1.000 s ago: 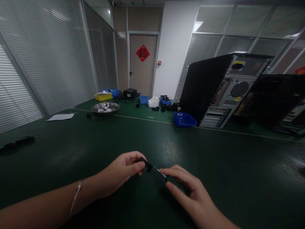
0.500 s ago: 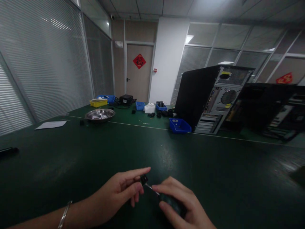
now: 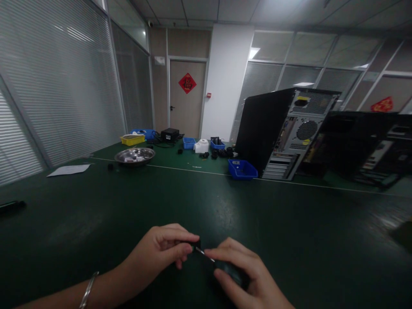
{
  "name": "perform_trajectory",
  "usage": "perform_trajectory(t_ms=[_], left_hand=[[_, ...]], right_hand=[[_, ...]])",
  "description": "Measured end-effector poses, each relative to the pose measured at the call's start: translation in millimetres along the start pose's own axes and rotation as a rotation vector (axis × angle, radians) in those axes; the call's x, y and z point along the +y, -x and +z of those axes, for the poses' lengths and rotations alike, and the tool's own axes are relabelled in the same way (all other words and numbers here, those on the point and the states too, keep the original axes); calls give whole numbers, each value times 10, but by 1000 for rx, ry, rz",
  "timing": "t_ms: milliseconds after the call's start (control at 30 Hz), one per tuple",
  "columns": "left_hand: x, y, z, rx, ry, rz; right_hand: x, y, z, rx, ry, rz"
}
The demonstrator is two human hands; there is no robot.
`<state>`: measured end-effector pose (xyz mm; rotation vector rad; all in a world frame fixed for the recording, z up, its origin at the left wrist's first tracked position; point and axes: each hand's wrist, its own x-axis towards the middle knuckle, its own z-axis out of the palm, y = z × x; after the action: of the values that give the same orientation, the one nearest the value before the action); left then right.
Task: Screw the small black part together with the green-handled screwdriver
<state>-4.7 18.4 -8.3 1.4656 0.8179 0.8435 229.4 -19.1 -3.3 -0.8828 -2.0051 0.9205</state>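
My left hand [image 3: 162,251] pinches one end of a small black flat part with a thin metal edge [image 3: 198,249], just above the dark green table [image 3: 225,206]. My right hand [image 3: 244,274] grips the other end of the same part, fingers curled over it, so most of the part is hidden. The two hands nearly touch at the table's near edge. A thin bracelet sits on my left wrist.
A black computer tower [image 3: 283,133] stands at the back right beside more dark cases. A blue bin [image 3: 242,168] sits before it. A metal bowl [image 3: 134,155], a paper sheet [image 3: 68,170], yellow and blue bins and small black parts lie at the far left and middle.
My left hand's fingers have curled from stretched out to a closed pinch over the part. Both hands have sunk lower in view as the camera tilted up.
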Motion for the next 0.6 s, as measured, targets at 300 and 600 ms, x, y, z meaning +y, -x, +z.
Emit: perform_trajectory(t_ms=[300,600], left_hand=[[-23,-11,22,-35,146,-35],[-108,-10,-18,-21,157,-150]], right_hand=[[-7,-6,4,0,13,-8],[-3,-2,-20,-24,-49,-13]])
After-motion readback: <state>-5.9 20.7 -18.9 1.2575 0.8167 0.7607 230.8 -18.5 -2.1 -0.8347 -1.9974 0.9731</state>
